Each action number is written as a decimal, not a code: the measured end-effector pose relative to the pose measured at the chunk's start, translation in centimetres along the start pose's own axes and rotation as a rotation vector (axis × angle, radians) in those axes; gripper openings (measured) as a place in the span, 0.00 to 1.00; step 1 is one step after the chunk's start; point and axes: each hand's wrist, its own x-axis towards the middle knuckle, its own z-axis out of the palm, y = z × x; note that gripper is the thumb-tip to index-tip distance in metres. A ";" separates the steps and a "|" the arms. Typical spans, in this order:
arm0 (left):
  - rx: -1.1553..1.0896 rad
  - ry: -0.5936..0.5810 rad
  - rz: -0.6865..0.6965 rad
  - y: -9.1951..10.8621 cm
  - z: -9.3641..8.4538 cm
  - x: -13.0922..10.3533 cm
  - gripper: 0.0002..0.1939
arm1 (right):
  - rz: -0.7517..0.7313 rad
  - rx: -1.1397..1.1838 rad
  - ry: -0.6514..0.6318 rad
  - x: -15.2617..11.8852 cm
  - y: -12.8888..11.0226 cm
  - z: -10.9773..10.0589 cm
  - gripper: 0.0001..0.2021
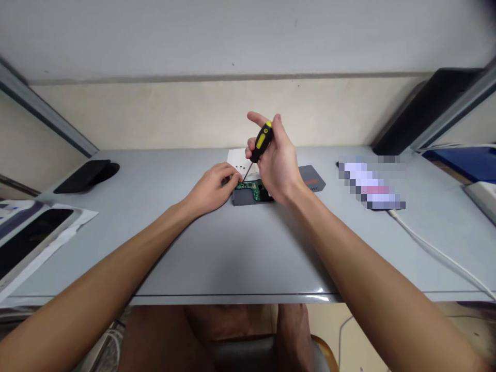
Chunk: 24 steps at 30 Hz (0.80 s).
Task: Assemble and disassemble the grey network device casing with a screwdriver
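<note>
1. My right hand (277, 163) is gripping the screwdriver (260, 142), fingers wrapped round its handle, tip down on the circuit board (250, 187).
2. My left hand (212, 188) is pressing the gray case (245, 197) flat, fingertips pinching its edge.
3. I'm keeping the shaft upright so it shouldn't slip.
4. The table (240, 248) is lying open toward me; the lid (312, 178) is sitting close behind.
</note>
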 end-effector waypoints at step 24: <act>-0.002 0.012 0.005 0.0 0.2 0.0 0.17 | -0.106 -0.233 -0.067 -0.6 -0.6 0.9 0.18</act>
